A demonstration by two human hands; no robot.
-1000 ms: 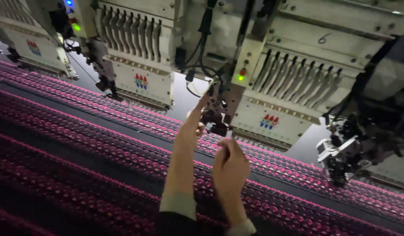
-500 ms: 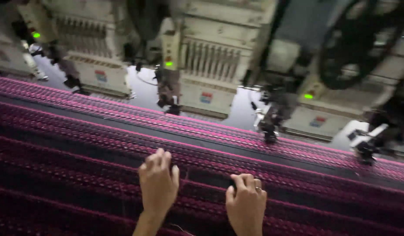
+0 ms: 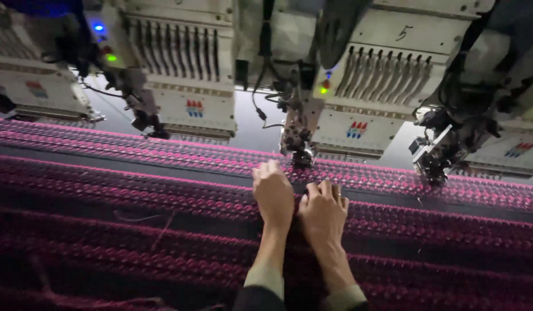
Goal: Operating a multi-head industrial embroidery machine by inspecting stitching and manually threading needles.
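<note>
My left hand (image 3: 273,193) lies palm down on the dark fabric (image 3: 134,230) with pink embroidered rows, its fingers together and pointing at the needle foot (image 3: 301,155) of the middle embroidery head (image 3: 367,98). Close beside it, almost touching, my right hand (image 3: 323,214) also rests flat on the fabric with its fingers slightly curled. Neither hand holds anything. Both fingertips stop just short of the needle foot.
A row of white embroidery heads hangs over the cloth: one at the left (image 3: 186,75), one at the far left (image 3: 36,86), one at the right (image 3: 502,138). Green lamps (image 3: 111,57) glow on them. A loose pink thread (image 3: 162,227) lies on the fabric.
My hands came down from the needle area onto the fabric, then drew together side by side under the middle head. The view shifted along the machine row.
</note>
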